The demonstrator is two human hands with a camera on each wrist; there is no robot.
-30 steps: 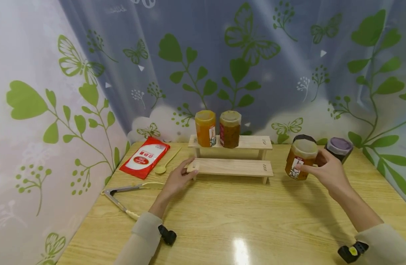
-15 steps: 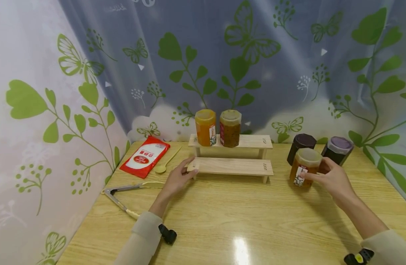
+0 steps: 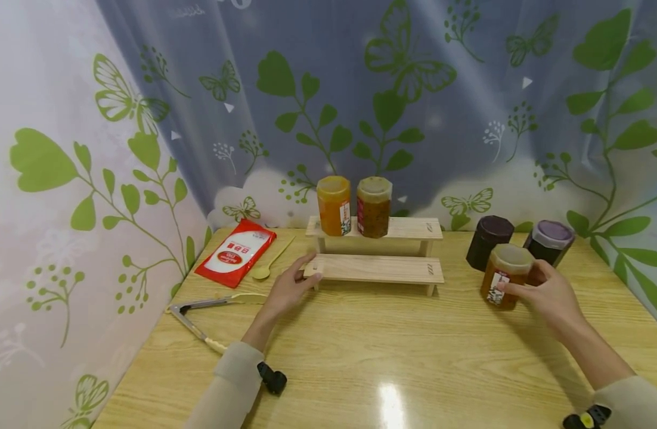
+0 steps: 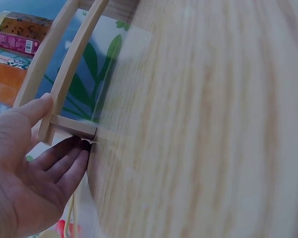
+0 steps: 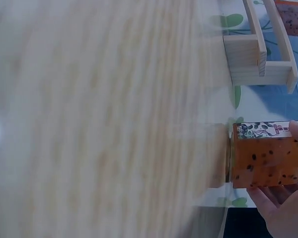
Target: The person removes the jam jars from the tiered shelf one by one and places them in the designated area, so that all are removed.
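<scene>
My right hand grips a jar of orange jam with dark seeds by its side, thumb near the white label. In the right wrist view this jam jar is at or just above the tabletop; I cannot tell if it touches. At the left end of the two-step wooden rack, my left hand holds the lower step. The left wrist view shows its thumb on the board and its fingers by the rack's leg. On the upper step stand an orange jar and a brownish seeded jar.
Behind the held jar stand a dark jar and a purple-lidded jar. On the left lie a red-and-white packet, a yellow spoon and spread tongs. A printed curtain hangs behind the table.
My right hand has brought the seeded jam jar down and toward me, then slightly right, uncovering the dark jar behind it. The left hand stays on the rack.
</scene>
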